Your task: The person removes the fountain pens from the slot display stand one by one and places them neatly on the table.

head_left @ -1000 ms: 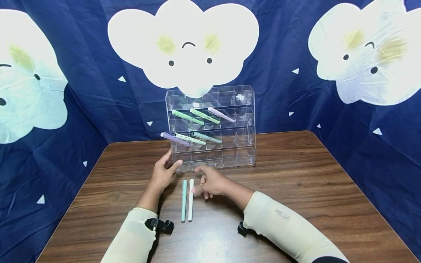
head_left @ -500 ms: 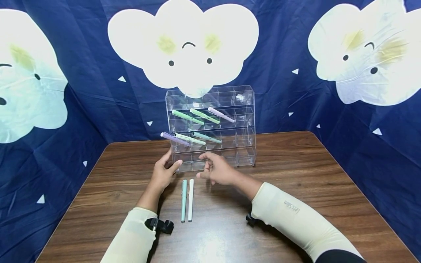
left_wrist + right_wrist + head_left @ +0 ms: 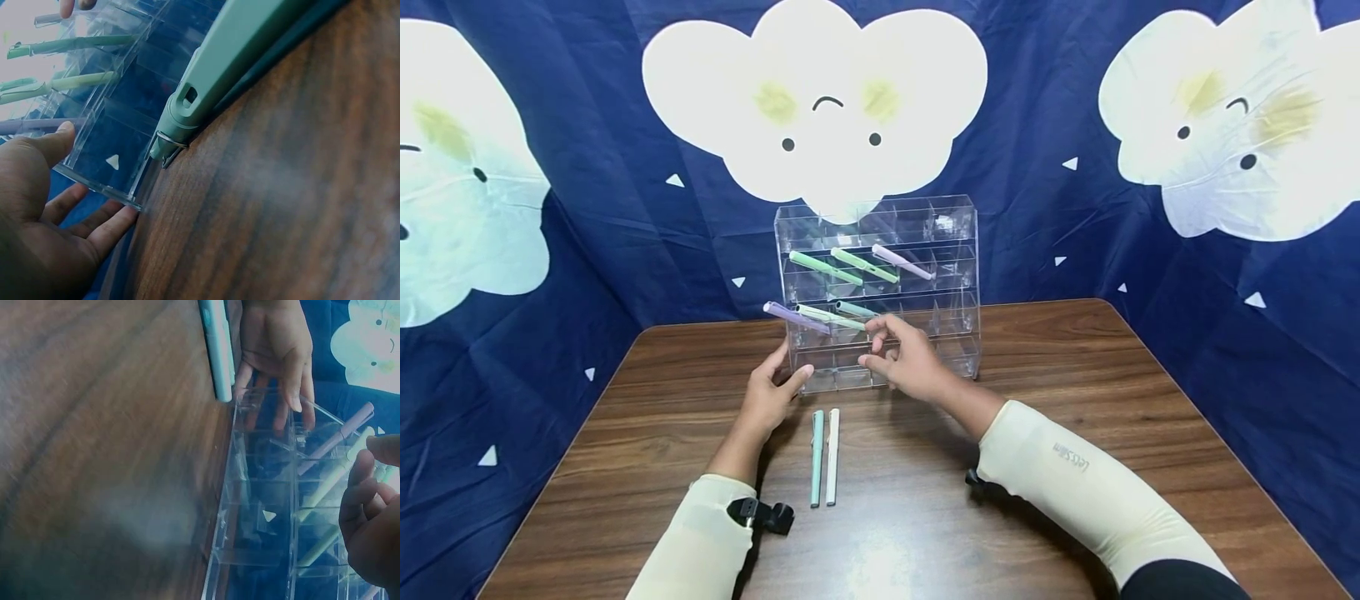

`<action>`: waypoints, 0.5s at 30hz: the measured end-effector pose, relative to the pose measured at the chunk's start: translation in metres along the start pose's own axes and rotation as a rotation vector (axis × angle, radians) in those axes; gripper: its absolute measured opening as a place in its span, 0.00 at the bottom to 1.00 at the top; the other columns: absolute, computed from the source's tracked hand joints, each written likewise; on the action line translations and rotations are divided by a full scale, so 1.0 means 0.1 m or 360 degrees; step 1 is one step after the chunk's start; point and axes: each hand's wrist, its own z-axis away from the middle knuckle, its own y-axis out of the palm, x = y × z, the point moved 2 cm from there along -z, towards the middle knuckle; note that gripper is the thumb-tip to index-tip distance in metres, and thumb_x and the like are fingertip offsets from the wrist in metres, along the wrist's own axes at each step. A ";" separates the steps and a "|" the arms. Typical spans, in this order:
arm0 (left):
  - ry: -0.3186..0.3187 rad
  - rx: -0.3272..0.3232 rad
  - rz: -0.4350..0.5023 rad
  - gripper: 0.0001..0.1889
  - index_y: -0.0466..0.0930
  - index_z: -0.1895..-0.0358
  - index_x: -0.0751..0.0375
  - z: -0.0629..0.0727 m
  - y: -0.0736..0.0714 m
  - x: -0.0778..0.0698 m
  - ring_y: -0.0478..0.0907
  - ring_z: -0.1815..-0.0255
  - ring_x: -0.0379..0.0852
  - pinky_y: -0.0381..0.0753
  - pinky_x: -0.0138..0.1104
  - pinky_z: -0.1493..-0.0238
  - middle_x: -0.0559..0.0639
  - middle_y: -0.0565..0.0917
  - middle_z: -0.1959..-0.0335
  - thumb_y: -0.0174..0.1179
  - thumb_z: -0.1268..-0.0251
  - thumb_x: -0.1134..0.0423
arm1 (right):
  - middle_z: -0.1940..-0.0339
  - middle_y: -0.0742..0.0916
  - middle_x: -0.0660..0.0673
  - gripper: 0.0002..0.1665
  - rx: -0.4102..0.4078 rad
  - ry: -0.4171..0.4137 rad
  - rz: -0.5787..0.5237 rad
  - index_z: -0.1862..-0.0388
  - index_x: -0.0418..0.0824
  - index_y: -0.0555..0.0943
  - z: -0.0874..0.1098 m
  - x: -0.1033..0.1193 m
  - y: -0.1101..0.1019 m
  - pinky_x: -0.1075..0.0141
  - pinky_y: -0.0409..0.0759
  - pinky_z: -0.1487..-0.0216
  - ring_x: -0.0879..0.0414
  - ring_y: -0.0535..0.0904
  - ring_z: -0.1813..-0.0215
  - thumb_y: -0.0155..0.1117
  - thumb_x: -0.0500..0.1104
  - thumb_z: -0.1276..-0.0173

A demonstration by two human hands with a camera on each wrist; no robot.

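My left hand [image 3: 767, 402] grips the lower left corner of a clear acrylic pen rack [image 3: 957, 218], thumb in front and fingers round the side panel. My right hand [image 3: 912, 360] is before the rack's lower pen row, fingers bent and apart, with nothing seen between them. The index finger is near a pale green pen [image 3: 827, 317] and partly covers a grey-teal pen [image 3: 852, 308]. A purple pen [image 3: 793, 317] juts out at the left of that row. Above lie a green pen [image 3: 823, 267], a light green pen [image 3: 867, 265] and a lilac pen [image 3: 902, 262].
On the wooden table [image 3: 1037, 367], a teal pen [image 3: 817, 458] and a white pen [image 3: 832, 458] lie side by side in front of the rack. A blue curtain [image 3: 1037, 242] with white clouds hangs behind the table.
My right hand has moved up and slightly right, from beside the pens on the table to the rack's lower pen row. My left hand keeps its place on the rack.
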 end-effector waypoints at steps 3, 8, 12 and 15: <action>-0.0006 0.0007 0.0023 0.39 0.61 0.12 0.42 -0.01 0.01 -0.01 0.78 0.30 0.60 0.85 0.28 0.61 0.69 0.74 0.20 0.67 0.20 0.64 | 0.56 0.81 0.42 0.29 -0.0036 -0.0024 0.0026 0.31 0.30 0.77 -0.04 0.02 -0.05 0.68 0.77 0.78 0.61 0.70 0.81 0.75 0.33 0.27; 0.0043 0.0012 0.0006 0.39 0.62 0.12 0.45 -0.02 0.00 -0.02 0.78 0.25 0.65 0.87 0.28 0.55 0.67 0.72 0.18 0.67 0.20 0.64 | 0.53 0.82 0.41 0.25 -0.0114 -0.0089 0.0165 0.34 0.32 0.79 -0.12 0.06 -0.11 0.69 0.77 0.76 0.61 0.71 0.79 0.75 0.35 0.27; 0.0046 0.0012 -0.0003 0.39 0.62 0.13 0.46 -0.02 -0.01 -0.01 0.78 0.25 0.66 0.87 0.28 0.56 0.67 0.73 0.18 0.68 0.21 0.64 | 0.53 0.83 0.41 0.21 -0.0208 -0.0145 0.0271 0.39 0.34 0.82 -0.19 0.08 -0.13 0.71 0.72 0.74 0.61 0.69 0.77 0.76 0.35 0.27; 0.0018 0.0013 -0.0005 0.39 0.62 0.12 0.44 -0.01 -0.01 0.00 0.79 0.27 0.63 0.85 0.27 0.59 0.68 0.74 0.19 0.67 0.20 0.63 | 0.53 0.85 0.41 0.18 -0.0249 -0.0158 0.0344 0.42 0.35 0.83 -0.22 0.09 -0.14 0.72 0.73 0.71 0.59 0.71 0.75 0.76 0.35 0.27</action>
